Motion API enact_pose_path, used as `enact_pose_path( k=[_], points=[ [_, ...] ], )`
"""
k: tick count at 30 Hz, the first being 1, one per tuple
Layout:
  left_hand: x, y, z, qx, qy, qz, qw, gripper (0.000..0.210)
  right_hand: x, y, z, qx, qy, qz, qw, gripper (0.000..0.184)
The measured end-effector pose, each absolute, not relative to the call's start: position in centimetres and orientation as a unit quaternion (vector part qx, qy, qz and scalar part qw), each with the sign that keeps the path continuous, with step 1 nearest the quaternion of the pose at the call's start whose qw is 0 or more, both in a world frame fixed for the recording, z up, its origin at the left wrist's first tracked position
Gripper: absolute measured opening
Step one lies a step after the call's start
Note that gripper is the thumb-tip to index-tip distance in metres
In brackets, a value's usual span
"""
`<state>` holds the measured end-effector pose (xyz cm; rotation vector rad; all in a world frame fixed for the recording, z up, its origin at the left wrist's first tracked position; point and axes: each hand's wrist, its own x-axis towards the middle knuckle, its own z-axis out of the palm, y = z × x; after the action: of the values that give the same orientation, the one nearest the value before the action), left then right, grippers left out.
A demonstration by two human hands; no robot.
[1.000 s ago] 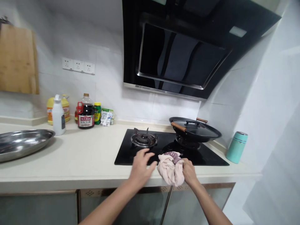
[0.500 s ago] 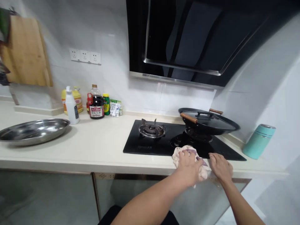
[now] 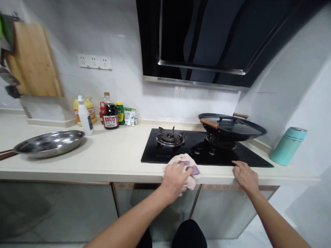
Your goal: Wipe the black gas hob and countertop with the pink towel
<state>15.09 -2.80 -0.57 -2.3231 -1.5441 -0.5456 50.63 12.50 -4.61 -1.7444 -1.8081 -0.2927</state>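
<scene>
A crumpled pale pink and purple cloth (image 3: pixel 192 169) lies against the counter's front edge, by the front of the black gas stove (image 3: pixel 178 156). My left hand (image 3: pixel 174 179) is closed over it, fingers gripping and pressing the cloth; part of the cloth is hidden beneath the hand. Farther right, my right hand (image 3: pixel 245 176) rests on the counter's front edge, with nothing visible in it. Its fingers reach forward to the stove's front rim and some of them are hidden. Between my hands, the stove knobs (image 3: pixel 198 150) sit behind the rim.
A lidded black wok (image 3: pixel 232 129) stands on the right burner; the left burner (image 3: pixel 170 137) is bare. A teal flask (image 3: pixel 288 146) leans at the right. Leftward are a steel dish (image 3: pixel 50 144), a white bottle (image 3: pixel 85 117) and a soy sauce bottle (image 3: pixel 110 115). The range hood (image 3: pixel 191 41) hangs above.
My left hand has slid left along the counter edge with the cloth, away from my right hand. My right hand stays at about the same place by the stove. The view has shifted slightly.
</scene>
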Motion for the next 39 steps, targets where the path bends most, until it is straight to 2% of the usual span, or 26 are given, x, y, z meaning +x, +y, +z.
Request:
enact_pose_path(
  k=[3, 6, 10, 15, 23, 32, 35, 39],
  points=[
    [7.0, -5.2, -0.6, -0.795, -0.553, -0.183, 0.171, 0.084, 50.9, 12.7, -4.9, -0.646, -0.692, -0.109, 0.304, 0.053],
    [-0.9, -7.5, 0.2, -0.789, -0.566, -0.178, 0.161, 0.088, 51.2, 12.9, -5.0, -0.653, -0.692, -0.098, 0.293, 0.052],
    [-8.0, -10.3, 2.1, -0.756, -0.623, -0.095, 0.177, 0.097, 51.5, 13.0, -5.0, -0.657, -0.692, -0.095, 0.284, 0.053],
    [-9.5, -11.5, 2.9, -0.744, -0.634, -0.028, 0.208, 0.089, 51.1, 12.8, -4.8, -0.641, -0.696, -0.08, 0.313, 0.051],
    [-2.3, -9.2, 2.2, -0.725, -0.64, -0.005, 0.256, 0.074, 49.4, 12.2, -3.2, -0.669, -0.67, -0.054, 0.317, 0.046],
    [15.5, -2.0, 1.6, -0.821, -0.541, -0.065, 0.173, 0.081, 49.1, 12.1, -3.1, -0.678, -0.66, -0.069, 0.317, 0.043],
    [22.9, 0.7, 1.5, -0.836, -0.519, -0.071, 0.166, 0.067, 49.4, 12.4, -3.5, -0.669, -0.66, -0.074, 0.332, 0.042],
    [30.5, 3.5, 1.4, -0.846, -0.496, -0.086, 0.174, 0.034, 50.2, 13.3, -4.6, -0.653, -0.678, -0.079, 0.329, 0.044]
  ],
)
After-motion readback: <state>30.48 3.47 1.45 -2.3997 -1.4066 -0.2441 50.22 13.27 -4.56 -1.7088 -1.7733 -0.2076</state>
